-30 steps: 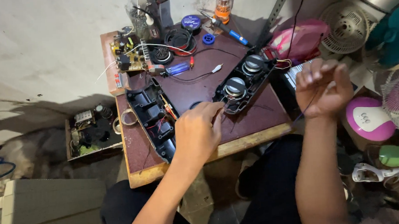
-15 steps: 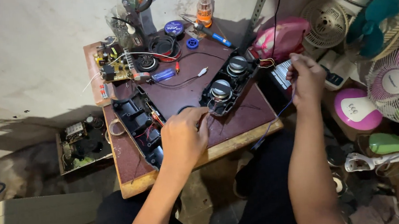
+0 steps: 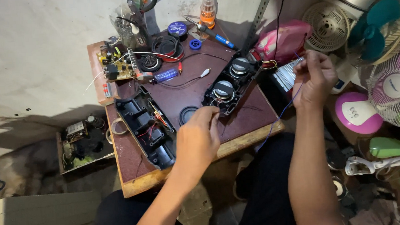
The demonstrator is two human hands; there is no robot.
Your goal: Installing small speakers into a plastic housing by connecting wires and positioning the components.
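My left hand (image 3: 198, 139) hovers over the front of a small dark red table (image 3: 247, 124), fingertips pinched together near the black speaker panel (image 3: 229, 86) with two round drivers. My right hand (image 3: 314, 78) is raised off the table's right edge, fingers closed on a thin blue wire (image 3: 281, 115) that hangs down and leftward. A black open speaker shell (image 3: 146, 126) with red wiring inside lies left of my left hand. A small round black part (image 3: 187, 114) sits between shell and panel.
A green circuit board (image 3: 119, 66), black coils, a blue-handled soldering iron (image 3: 212, 33) and an orange bottle (image 3: 208, 9) crowd the table's back. Several fans (image 3: 390, 86) stand at the right. An opened device (image 3: 82, 142) lies on the floor at the left.
My right hand has moved up and away from the table, drawing the blue wire taut. My left hand stays over the table front, fingers now pinched near the speaker panel.
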